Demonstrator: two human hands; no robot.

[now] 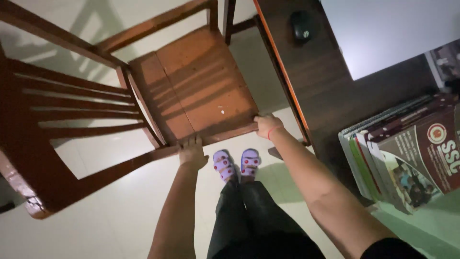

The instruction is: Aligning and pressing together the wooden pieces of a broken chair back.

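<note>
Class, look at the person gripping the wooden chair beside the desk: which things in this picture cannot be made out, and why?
Head view only:
- Left hand fingertips: curled over the chair seat's front edge.
- Chair legs: hidden under the seat.
- Desk front and right side: cut off by the picture's edges.
- Stack of books: cut off at right.
- Mouse: too dark for detail.

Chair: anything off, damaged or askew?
The wooden chair sits turned at an angle to the desk, left hand and right hand on the seat's front edge. A small pale fleck marks the seat; no breakage visible.
</note>
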